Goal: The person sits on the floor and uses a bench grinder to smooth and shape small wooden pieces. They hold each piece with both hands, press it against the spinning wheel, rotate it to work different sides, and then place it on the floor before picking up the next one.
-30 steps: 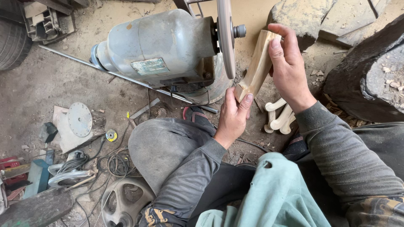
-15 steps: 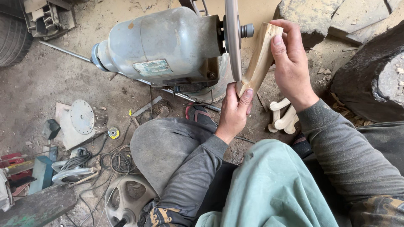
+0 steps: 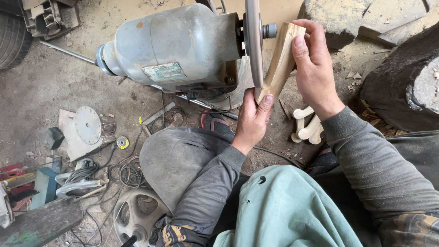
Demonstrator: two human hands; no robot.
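Left hand (image 3: 252,120) and right hand (image 3: 314,68) both grip a wooden piece (image 3: 280,59) against the grinder disc (image 3: 253,41)

I'm looking down at a rough workshop floor: a grey motor (image 3: 173,45) with a grinding disc (image 3: 253,41) at twelve o'clock, a tyre (image 3: 13,36) at ten, tangled cables (image 3: 123,171) and a loose metal disc (image 3: 87,125) at nine, dirt ground (image 3: 50,87) throughout.

Pale, smooth, matt bare wood is seen in the blank (image 3: 280,57) and the carved pieces (image 3: 307,124). Dull, grimy painted metal covers the motor (image 3: 178,45); its disc (image 3: 253,41) is matt grey. The floor (image 3: 55,87) is rough and dusty.
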